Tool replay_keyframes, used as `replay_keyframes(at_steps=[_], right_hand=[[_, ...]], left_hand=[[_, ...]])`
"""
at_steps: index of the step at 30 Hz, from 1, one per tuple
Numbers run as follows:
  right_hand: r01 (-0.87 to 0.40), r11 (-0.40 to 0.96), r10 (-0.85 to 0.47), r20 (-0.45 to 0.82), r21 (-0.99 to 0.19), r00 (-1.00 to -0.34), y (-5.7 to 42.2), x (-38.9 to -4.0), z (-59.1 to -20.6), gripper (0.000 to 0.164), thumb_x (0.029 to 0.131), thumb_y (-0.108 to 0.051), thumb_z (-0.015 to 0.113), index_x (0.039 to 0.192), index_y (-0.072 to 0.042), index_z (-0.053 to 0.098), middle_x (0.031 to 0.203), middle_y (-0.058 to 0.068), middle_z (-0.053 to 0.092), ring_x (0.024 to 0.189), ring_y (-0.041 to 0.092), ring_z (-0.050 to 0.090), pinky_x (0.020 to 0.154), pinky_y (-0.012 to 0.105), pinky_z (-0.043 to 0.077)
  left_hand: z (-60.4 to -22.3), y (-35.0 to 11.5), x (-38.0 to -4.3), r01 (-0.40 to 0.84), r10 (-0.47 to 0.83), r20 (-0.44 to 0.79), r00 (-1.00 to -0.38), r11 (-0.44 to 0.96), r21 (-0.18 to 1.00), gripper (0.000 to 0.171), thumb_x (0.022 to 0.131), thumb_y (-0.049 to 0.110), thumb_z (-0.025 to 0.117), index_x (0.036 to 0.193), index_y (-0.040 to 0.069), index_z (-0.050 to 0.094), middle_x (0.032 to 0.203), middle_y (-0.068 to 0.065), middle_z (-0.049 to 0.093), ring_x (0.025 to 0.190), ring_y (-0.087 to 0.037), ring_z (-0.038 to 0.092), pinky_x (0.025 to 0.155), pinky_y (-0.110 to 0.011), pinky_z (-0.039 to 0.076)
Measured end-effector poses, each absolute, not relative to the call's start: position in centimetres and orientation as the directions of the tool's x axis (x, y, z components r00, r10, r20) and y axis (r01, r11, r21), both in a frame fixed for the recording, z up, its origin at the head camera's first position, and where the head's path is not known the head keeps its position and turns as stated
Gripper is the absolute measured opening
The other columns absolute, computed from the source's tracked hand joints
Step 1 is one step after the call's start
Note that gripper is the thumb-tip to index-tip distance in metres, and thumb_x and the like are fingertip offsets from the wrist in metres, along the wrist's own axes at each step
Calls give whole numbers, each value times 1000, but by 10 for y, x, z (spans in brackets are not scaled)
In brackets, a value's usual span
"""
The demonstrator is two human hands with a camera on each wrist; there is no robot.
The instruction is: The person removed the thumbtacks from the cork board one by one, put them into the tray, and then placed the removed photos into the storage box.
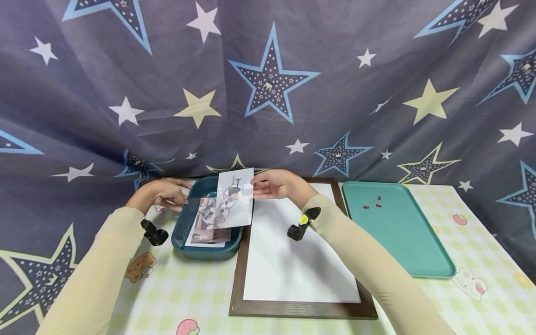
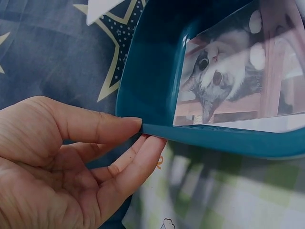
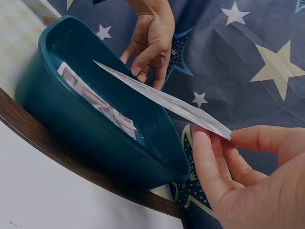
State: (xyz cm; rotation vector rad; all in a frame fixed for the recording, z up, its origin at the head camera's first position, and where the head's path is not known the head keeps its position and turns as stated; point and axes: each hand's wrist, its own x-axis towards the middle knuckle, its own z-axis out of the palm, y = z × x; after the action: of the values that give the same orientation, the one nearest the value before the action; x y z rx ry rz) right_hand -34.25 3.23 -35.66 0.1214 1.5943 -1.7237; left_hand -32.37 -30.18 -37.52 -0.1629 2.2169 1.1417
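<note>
A photo [image 1: 234, 199] of a cat is pinched by its right edge between the thumb and fingers of my right hand [image 1: 274, 184]. It hangs over a dark teal basin [image 1: 207, 253], and the right wrist view shows this photo [image 3: 167, 101] nearly edge-on above the rim. My left hand [image 2: 71, 157] pinches the basin's rim [image 2: 190, 136] with thumb and fingers. Inside the basin lie several more photos, the top one a cat photo [image 2: 224, 71]; the held photo partly covers them in the head view.
Right of the basin lies a white board [image 1: 293, 260] with a brown wooden frame [image 1: 301, 310]. Beyond it, a green tray [image 1: 402, 232] carries several red push pins [image 1: 378, 205]. A star-patterned curtain [image 1: 268, 139] hangs behind the checkered tablecloth [image 1: 167, 298].
</note>
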Motion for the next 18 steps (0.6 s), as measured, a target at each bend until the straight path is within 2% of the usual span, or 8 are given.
replay_keyframes(at_steps=[7, 13, 18], right_hand=[[605, 86, -430, -577, -792, -694, 20, -340, -358, 7, 100, -3, 55, 95, -4, 59, 99, 11, 63, 78, 19, 67, 116, 39, 45], [599, 113, -421, -584, -793, -694, 11, -339, -360, 10, 100, -3, 55, 90, -3, 59, 90, 10, 64, 75, 19, 65, 115, 38, 45], [592, 126, -411, -585, -796, -699, 4, -339, -363, 12, 100, -2, 54, 89, -1, 60, 90, 12, 65, 75, 20, 64, 114, 38, 46]], left_hand=[[-375, -302, -324, -371, 167, -584, -794, 628, 684, 81, 90, -4, 60, 159, -5, 16, 147, -35, 35, 94, -15, 64, 95, -39, 60], [-375, -302, -324, -383, 159, -591, -791, 625, 680, 81, 91, -5, 59, 159, -4, 16, 149, -34, 34, 94, -14, 63, 93, -38, 61], [-375, -301, -323, -390, 156, -594, -789, 620, 681, 81, 90, -5, 58, 160, -4, 16, 147, -33, 36, 92, -14, 63, 92, -37, 61]])
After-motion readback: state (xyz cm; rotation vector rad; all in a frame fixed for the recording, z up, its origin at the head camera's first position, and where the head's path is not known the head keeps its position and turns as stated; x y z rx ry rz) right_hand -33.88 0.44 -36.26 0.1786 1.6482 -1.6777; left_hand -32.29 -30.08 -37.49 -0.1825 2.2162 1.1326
